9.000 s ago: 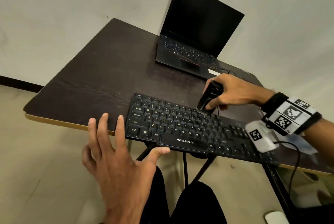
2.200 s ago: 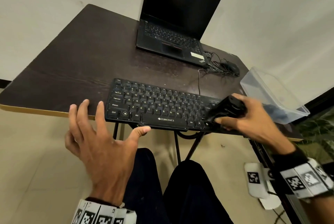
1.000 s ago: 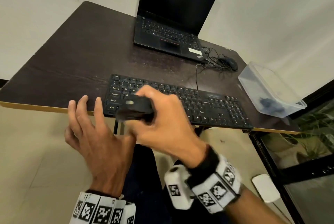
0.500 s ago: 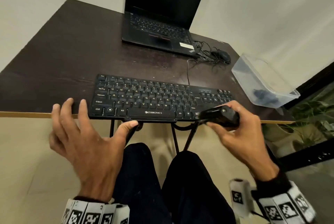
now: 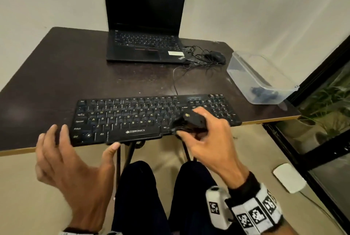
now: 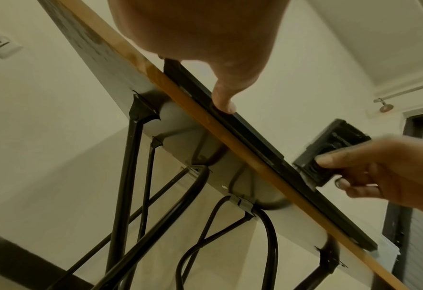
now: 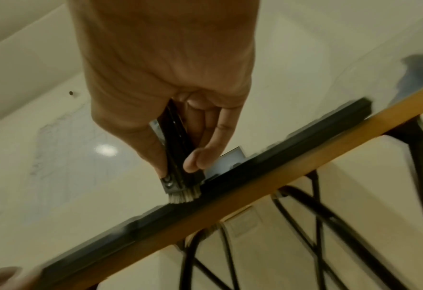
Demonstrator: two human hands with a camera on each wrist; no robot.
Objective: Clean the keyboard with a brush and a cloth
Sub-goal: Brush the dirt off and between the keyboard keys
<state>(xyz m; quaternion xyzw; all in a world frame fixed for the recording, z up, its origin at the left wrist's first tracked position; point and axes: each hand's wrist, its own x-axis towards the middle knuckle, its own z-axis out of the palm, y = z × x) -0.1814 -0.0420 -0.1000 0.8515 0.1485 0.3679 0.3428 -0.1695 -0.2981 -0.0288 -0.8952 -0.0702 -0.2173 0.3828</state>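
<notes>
A black keyboard [image 5: 132, 115] lies along the front edge of the dark table [image 5: 56, 75]. My right hand [image 5: 204, 140] grips a black brush [image 5: 189, 123] whose bristles touch the keys right of the space bar. From below, the right wrist view shows the brush [image 7: 178, 166] with pale bristles on the keyboard's front edge [image 7: 267, 162]. My left hand [image 5: 72, 159] is spread; its thumb presses the keyboard's front edge and its fingers rest on the table beside the left end. In the left wrist view the thumb touches the keyboard [image 6: 250, 137], and the brush [image 6: 329, 153] shows further along. No cloth can be made out.
An open black laptop [image 5: 144, 26] stands at the back of the table, a mouse [image 5: 216, 57] with tangled cable to its right. A clear plastic box [image 5: 259, 79] with something dark inside sits at the right edge. Black table legs and my knees are below.
My right hand has swung the brush from the keyboard's left end to its right, and now onto the keys right of the space bar. The left hand has stayed at the left end.
</notes>
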